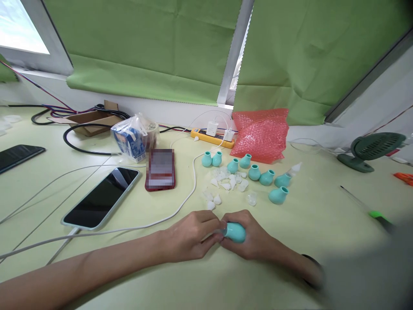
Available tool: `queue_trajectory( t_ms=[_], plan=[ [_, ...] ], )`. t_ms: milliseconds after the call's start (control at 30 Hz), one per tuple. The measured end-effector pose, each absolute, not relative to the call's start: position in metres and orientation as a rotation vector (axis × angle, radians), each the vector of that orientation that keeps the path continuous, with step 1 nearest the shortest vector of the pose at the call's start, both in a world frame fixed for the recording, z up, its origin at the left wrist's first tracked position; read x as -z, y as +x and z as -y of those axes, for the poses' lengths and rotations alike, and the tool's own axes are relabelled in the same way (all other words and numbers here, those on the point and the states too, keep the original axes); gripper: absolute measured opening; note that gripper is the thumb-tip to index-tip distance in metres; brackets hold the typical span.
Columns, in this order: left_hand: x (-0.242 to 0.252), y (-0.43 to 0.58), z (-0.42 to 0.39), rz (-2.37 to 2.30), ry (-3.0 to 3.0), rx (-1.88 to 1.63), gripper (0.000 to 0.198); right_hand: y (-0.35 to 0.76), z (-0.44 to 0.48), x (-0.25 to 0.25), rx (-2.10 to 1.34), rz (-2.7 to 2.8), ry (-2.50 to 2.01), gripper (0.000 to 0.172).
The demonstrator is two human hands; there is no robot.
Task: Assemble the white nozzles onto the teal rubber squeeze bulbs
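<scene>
My right hand [253,236] is wrapped around a teal bulb-shaped piece [235,233], lying sideways with its narrow end toward the left. At that narrow end, the fingertips of my left hand [200,234] are pinched together. A sliver of something clear shows there, mostly covered by the fingers. Just beyond my hands lie small white tips [217,199] and a clear cap-like piece [252,198]. Several more teal bulbs [254,172] with open necks stand or lean behind them, and one teal bulb [283,180] has a translucent pointed tip in its neck.
A white cable [167,219] runs past my left forearm. Two phones [101,198] [160,170] lie left of the bulbs. Behind are a bagged blue box [130,140], a yellow power strip [211,137] and a red bubble-wrap bag [261,134]. A green fan [371,148] and screwdriver [376,214] are right.
</scene>
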State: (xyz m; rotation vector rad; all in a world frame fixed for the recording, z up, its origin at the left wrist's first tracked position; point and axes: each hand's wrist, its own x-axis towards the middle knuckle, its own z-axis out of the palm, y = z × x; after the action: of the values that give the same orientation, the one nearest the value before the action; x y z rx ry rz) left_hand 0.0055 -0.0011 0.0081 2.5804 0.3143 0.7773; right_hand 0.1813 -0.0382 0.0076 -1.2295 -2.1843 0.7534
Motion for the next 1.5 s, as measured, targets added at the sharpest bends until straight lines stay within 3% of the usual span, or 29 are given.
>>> queue_trajectory(
  t_ms=[267,367,467,533,700,900,1067,1500],
  plan=[
    [-0.009,0.005,0.001,-0.414,2.416,-0.850,0.019,0.183,0.042,-0.014,-0.839,2.144,-1.317,0.017],
    [-0.011,0.001,-0.004,-0.416,2.408,-0.972,0.032,0.186,0.043,-0.010,-0.892,2.121,-1.300,0.022],
    [-0.013,-0.002,-0.014,-0.677,2.465,-1.047,0.031,0.189,0.042,-0.005,-0.855,2.058,-1.333,0.021],
    [-0.011,0.000,-0.020,-0.922,2.570,-0.964,0.023,0.190,0.039,-0.002,-0.867,1.965,-1.325,0.020],
    [0.000,0.009,-0.024,-1.074,2.939,-0.586,0.032,0.188,0.032,0.003,-1.092,1.781,-1.207,0.019],
    [0.003,0.009,-0.025,-1.025,2.884,-0.601,0.022,0.188,0.030,0.000,-0.810,1.811,-1.264,0.015],
    [-0.011,0.002,-0.029,-0.829,2.326,-0.834,0.015,0.198,0.025,-0.004,-0.605,1.908,-1.329,0.016],
    [-0.010,0.000,-0.033,-0.803,1.774,-0.615,0.018,0.200,0.025,-0.005,-0.387,2.151,-1.290,0.013]
  ],
)
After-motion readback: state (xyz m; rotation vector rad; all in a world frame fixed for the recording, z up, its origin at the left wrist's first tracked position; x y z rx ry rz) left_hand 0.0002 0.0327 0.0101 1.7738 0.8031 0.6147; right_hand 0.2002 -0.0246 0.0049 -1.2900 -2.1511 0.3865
